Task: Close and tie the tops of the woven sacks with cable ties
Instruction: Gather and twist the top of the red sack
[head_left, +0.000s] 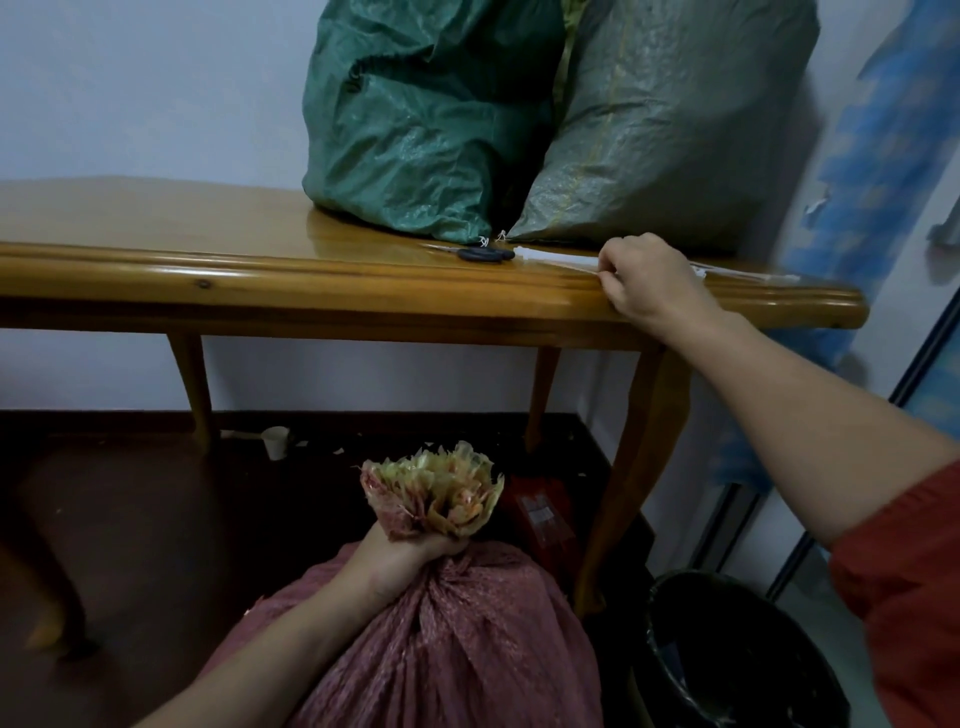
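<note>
A pinkish-red woven sack (457, 639) stands on the floor in front of me. My left hand (410, 558) grips its gathered neck, and the frayed yellowish top (441, 491) fans out above my fist. My right hand (649, 283) reaches up to the wooden table's front edge and pinches a white cable tie from a bundle of white cable ties (558, 258) lying there. Two full woven sacks stand on the table: a dark green sack (421, 119) and a grey-green sack (670, 119).
The wooden table (260, 270) spans the view, and black scissors (480, 254) lie on it beside the ties. A black bin (737, 654) stands at the lower right. Under the table are a red box (543, 512) and a small white cup (275, 441).
</note>
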